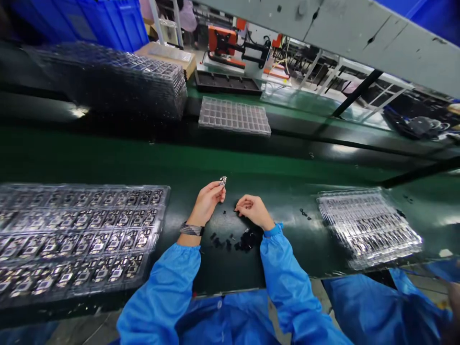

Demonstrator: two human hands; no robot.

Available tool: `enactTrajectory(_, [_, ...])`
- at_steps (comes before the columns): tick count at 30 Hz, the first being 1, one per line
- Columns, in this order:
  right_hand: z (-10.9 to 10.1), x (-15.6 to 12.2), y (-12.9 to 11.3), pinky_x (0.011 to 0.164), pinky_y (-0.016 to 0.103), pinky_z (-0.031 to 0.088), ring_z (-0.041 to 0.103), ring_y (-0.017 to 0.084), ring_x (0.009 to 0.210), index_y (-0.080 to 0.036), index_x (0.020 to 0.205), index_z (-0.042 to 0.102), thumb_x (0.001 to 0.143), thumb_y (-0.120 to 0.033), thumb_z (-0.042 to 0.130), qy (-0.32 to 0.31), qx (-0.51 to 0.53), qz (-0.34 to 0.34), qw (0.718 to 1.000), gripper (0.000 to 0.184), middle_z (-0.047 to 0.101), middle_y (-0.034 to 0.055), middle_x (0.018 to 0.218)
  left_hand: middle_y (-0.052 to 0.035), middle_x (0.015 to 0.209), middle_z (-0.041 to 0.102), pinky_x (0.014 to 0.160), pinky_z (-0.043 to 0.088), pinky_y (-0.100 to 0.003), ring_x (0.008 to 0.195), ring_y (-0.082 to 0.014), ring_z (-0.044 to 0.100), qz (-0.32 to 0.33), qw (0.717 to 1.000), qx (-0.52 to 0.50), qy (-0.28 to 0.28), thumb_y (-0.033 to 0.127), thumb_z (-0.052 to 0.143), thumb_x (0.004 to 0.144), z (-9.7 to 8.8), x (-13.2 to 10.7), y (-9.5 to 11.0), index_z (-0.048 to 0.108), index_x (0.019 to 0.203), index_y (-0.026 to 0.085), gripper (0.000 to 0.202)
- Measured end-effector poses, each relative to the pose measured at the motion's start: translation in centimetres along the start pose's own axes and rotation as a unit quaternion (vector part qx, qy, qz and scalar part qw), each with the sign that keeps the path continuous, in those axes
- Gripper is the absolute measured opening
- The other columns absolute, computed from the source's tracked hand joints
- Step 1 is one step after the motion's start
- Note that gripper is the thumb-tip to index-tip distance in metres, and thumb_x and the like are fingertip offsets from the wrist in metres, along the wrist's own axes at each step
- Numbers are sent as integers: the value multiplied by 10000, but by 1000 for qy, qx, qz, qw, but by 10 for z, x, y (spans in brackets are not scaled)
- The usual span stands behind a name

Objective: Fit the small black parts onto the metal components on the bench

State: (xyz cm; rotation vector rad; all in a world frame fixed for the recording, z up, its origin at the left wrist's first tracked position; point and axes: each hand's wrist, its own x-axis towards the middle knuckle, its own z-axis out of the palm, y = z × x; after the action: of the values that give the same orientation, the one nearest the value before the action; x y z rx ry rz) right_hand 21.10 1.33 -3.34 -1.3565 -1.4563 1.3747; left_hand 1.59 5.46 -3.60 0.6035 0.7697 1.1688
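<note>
My left hand [207, 200] is raised above the dark green work surface [251, 167] and pinches a small silvery metal part [223, 180] at its fingertips. My right hand [252, 209] rests low on the surface, fingers curled together in a pinch; what it grips is too small to make out. A scatter of tiny black pieces [244, 239] lies just in front of my wrists. Both arms wear blue sleeves, and a band sits on the left wrist.
A clear tray of small components [82, 235] lies at my left; another filled clear tray stack [366, 227] sits at my right. Across the belt are an empty clear tray [233, 115], a tall tray stack [118, 76], a black tray and an orange fixture.
</note>
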Motion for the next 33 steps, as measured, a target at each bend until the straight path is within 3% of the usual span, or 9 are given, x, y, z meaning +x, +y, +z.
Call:
enactTrajectory(3, [4,2,1,632,253,489,609,138,622,-179,871,687,787,-257,664,41,-111,-33,992,117,693,17,751,-11,752,628,568,422,-243,599,-98,557,13,1000,-18,11,263,804,740,-4,2,6,686,962,150,276])
enactTrajectory(7, [20,-1,-4,705,273,455,558,149,666,-201,991,731,837,-207,660,24,-255,-97,962,170,668,11,804,-8,751,626,571,424,-236,603,-89,550,39,998,-37,32,231,801,744,-8,2,13,715,1071,140,350])
enactTrajectory(12, [35,-4,-12,788,284,448,580,177,796,-221,908,702,837,-147,702,2,-343,-132,930,103,638,25,877,-4,749,625,559,414,-238,599,-93,547,34,998,-31,35,237,794,743,-8,1,11,708,1140,136,419])
enactTrajectory(15, [35,-5,-11,762,274,447,574,167,766,-216,831,674,810,-118,699,4,-329,-136,935,104,634,17,857,-3,752,629,570,418,-242,607,-96,558,33,999,-14,28,258,799,748,-8,1,10,695,1148,136,431])
enactTrajectory(18, [32,-5,-7,661,254,434,544,143,636,-205,784,659,789,-126,671,22,-258,-113,959,81,593,-16,698,-3,743,634,568,417,-248,594,-99,559,37,999,-12,27,271,806,736,-7,-1,10,686,1148,135,450])
enactTrajectory(20, [30,-4,-3,594,246,422,523,135,569,-194,795,668,794,-169,650,32,-195,-96,976,31,573,-23,629,-4,728,636,562,409,-251,578,-102,556,38,999,-14,29,279,817,717,-5,-2,10,683,1141,130,468])
enactTrajectory(22, [29,-4,0,575,246,436,547,142,575,-178,876,705,817,-232,625,37,-144,-103,984,113,623,3,670,-5,713,638,556,400,-252,564,-104,554,42,999,-14,32,289,826,701,-4,-3,9,682,1130,118,484])
enactTrajectory(25, [26,-3,5,613,267,477,609,167,647,-176,997,758,868,-310,582,41,-122,-137,982,256,690,54,798,-6,699,638,543,380,-251,546,-102,544,47,998,-12,36,299,838,682,-3,-3,8,678,1117,95,507])
enactTrajectory(33, [19,0,18,565,287,482,609,192,589,-184,836,732,812,-394,642,61,-109,-117,985,230,701,67,729,-16,702,649,552,378,-260,557,-109,555,46,998,-15,41,292,833,674,-6,-3,3,670,1147,75,546])
